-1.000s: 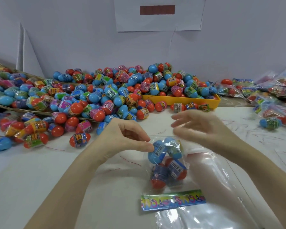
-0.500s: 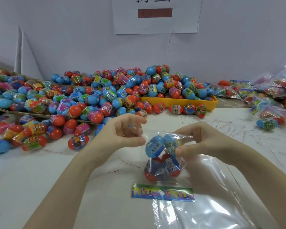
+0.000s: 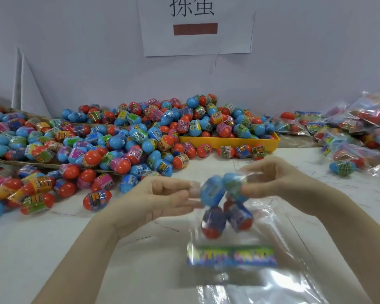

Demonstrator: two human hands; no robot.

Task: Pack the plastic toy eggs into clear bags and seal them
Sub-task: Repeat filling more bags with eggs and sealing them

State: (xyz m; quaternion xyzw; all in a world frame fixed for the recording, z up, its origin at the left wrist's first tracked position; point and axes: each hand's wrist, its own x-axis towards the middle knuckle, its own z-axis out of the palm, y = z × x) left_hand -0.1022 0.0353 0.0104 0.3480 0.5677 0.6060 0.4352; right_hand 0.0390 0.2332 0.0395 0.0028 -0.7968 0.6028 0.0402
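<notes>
A clear bag (image 3: 226, 233) with several blue and red toy eggs (image 3: 215, 191) inside hangs above the white table, its coloured header strip (image 3: 232, 255) at the bottom. My left hand (image 3: 154, 198) pinches the bag's top edge at its left side. My right hand (image 3: 279, 183) pinches the top edge at its right side, thumb against a blue egg. The bag is blurred by motion. A big heap of loose eggs (image 3: 127, 139) lies at the back left.
A yellow tray (image 3: 228, 141) full of eggs stands behind the hands. Filled bags (image 3: 349, 132) pile up at the right. A stack of flat clear bags (image 3: 272, 281) lies under the held bag. A paper sign (image 3: 195, 25) hangs on the wall.
Both hands lifted the filled bag off the table and now hold its top edge further apart. The right hand went from open above the bag to pinching it.
</notes>
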